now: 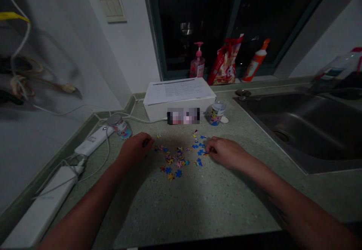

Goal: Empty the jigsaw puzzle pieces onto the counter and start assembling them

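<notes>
Small jigsaw puzzle pieces (179, 164) in blue, pink and yellow lie scattered on the green speckled counter (181, 208), between my two hands. At the left edge of the scatter, my left hand (135, 146) is closed with curled fingers; a dark bluish bit shows by its fingers, too dim to make out. My right hand (226, 152) is at the right edge, thumb and forefinger pinched at a puzzle piece (206, 154). Blue puzzle pieces (200, 152) lie just left of those fingertips. Several other pieces, some blue and yellow, lie nearer to me.
A lidded can (123, 127) stands beyond my left hand, an open-looking can (217, 114) beyond my right, with a round lid (224, 119) beside it. A white box (179, 97) with paper stands behind. Power strips (93, 140) and cables lie left; a sink (283, 129) is right.
</notes>
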`<state>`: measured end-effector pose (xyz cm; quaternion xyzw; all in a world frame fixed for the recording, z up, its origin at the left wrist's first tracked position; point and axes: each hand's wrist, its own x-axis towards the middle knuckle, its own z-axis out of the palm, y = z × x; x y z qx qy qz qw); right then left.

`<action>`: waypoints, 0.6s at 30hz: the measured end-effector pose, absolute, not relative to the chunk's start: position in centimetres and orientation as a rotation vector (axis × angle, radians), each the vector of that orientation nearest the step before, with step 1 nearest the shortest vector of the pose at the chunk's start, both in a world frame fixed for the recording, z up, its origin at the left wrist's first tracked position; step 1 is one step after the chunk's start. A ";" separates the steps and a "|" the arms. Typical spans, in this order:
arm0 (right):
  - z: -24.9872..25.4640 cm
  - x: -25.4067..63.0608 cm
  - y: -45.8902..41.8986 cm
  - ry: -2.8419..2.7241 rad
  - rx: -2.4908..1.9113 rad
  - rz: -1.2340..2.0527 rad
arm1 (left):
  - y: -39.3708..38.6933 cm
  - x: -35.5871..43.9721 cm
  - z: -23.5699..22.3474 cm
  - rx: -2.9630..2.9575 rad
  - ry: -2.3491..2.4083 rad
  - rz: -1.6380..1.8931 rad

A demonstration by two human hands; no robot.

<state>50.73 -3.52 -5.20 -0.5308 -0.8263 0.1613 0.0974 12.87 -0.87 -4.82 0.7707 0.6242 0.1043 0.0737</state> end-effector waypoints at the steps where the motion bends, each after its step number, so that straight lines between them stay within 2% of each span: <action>1: -5.1 50.7 -3.5 -2.454 -1.589 0.474 | -0.8 12.9 -4.8 2.318 1.877 0.312; 18: -4.8 50.4 -3.4 -2.451 -1.659 0.510 | -0.9 12.8 -4.8 2.342 1.861 0.359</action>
